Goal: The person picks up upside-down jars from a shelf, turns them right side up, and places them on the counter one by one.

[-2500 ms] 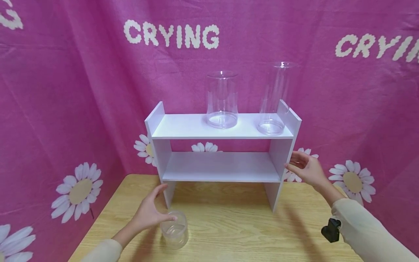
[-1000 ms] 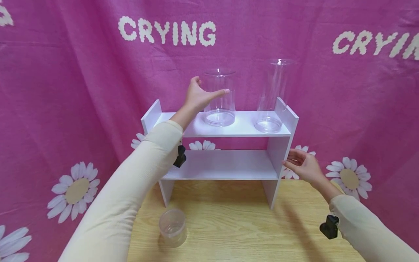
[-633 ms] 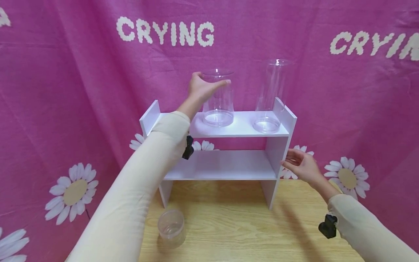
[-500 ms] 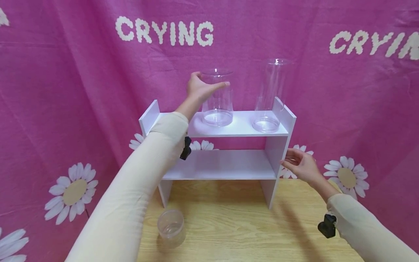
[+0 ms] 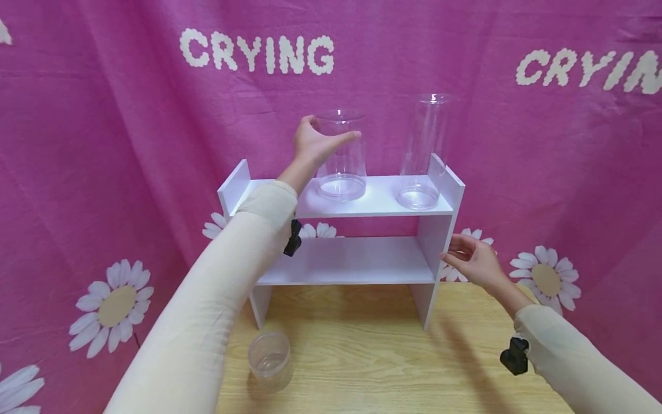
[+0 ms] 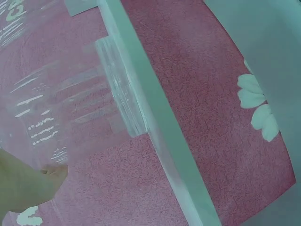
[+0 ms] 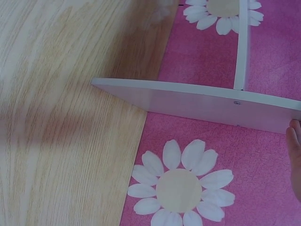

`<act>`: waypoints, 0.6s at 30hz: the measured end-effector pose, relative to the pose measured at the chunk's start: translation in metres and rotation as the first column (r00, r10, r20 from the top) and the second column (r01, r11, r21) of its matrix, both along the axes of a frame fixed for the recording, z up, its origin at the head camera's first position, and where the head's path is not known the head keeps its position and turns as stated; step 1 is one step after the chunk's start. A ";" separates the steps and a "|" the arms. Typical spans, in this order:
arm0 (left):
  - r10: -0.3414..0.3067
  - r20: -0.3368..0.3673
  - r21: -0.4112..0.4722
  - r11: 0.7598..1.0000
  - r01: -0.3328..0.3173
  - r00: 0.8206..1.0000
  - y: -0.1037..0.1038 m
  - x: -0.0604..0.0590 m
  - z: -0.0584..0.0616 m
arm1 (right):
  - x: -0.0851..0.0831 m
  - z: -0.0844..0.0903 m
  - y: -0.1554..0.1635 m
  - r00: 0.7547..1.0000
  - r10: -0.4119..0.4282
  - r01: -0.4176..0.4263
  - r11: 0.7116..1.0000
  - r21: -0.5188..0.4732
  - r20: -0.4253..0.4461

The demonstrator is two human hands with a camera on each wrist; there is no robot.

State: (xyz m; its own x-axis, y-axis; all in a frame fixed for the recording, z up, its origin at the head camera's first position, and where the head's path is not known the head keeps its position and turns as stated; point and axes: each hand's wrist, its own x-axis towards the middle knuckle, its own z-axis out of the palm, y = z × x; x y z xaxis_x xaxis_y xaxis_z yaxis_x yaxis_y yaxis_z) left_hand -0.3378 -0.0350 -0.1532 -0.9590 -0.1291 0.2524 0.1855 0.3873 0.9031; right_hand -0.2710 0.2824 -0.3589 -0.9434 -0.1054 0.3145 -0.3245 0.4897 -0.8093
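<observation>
On the upper board of a white two-tier shelf [image 5: 372,259] stands a wide clear cylindrical container [image 5: 341,187]. My left hand [image 5: 312,144] grips it near the top, thumb across the front and fingers around the left and back. The left wrist view has the container's base [image 6: 122,87] at the shelf board and my thumb [image 6: 56,174] by its upper wall. At the shelf's right side panel [image 5: 439,247], my right hand [image 5: 476,261] touches the outer face with relaxed, bent fingers; its thumb tip is at the front edge. The right wrist view shows only part of that hand [image 7: 296,160].
A taller, narrower clear cylinder [image 5: 418,196] stands at the right end of the upper board. Low on the wooden table [image 5: 362,368], left of centre, sits a short clear container [image 5: 270,362]. Pink cloth [image 5: 129,144] with daisies hangs behind.
My left hand has risen from beside the short container on the table to the wide container on the upper board, and now holds it. My right hand stays at the side panel.
</observation>
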 end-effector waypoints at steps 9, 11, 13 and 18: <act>-0.014 -0.058 -0.033 0.999 0.012 0.998 -0.013 0.019 0.005 | -0.001 -0.001 0.000 1.000 -0.009 0.009 1.000 -0.003 -0.002; -0.021 -0.069 -0.041 0.999 0.018 0.997 -0.018 0.025 0.005 | -0.001 -0.001 0.000 1.000 -0.010 0.010 1.000 0.000 0.000; -0.034 -0.070 -0.049 0.998 0.030 0.997 -0.023 0.031 0.005 | -0.001 -0.001 0.000 1.000 -0.014 0.014 1.000 0.005 0.005; -0.076 -0.091 -0.049 0.996 0.072 0.993 -0.039 0.046 0.003 | 0.000 -0.001 -0.001 0.999 -0.028 0.027 1.000 0.012 0.023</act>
